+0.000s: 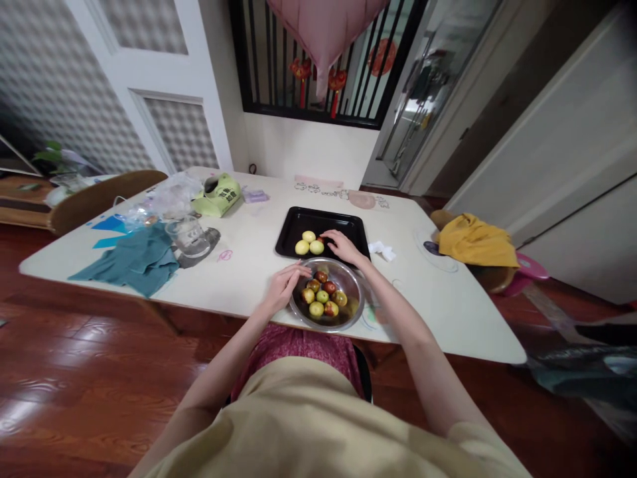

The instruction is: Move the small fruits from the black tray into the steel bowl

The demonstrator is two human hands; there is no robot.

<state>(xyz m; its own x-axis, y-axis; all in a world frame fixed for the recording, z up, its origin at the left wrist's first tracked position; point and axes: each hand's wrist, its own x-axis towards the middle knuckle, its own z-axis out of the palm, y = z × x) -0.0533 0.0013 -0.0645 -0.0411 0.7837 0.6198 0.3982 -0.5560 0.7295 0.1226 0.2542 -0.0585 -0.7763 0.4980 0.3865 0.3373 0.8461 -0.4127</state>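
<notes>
A shiny metal bowl (357, 307) stands at the table's near edge, holding several jujubes (329, 287), some red-brown and some yellow-green. My left hand (284, 285) is at the bowl's left rim, with its fingers over the edge and closed on it. Behind the bowl lies a black rectangular tray (318, 217). Three pale yellow-green jujubes (308, 236) sit together on it. My right hand (341, 245) reaches over the tray, its fingertips on a reddish jujube (321, 240) beside those three; the fingers partly hide it.
To the left are a teal cloth (132, 259), a clear jug (189, 237), a green tissue pack (219, 195) and crumpled plastic (172, 196). A crumpled white tissue (382, 250) lies right of the tray. A yellow cloth (478, 240) hangs over a chair at the right end.
</notes>
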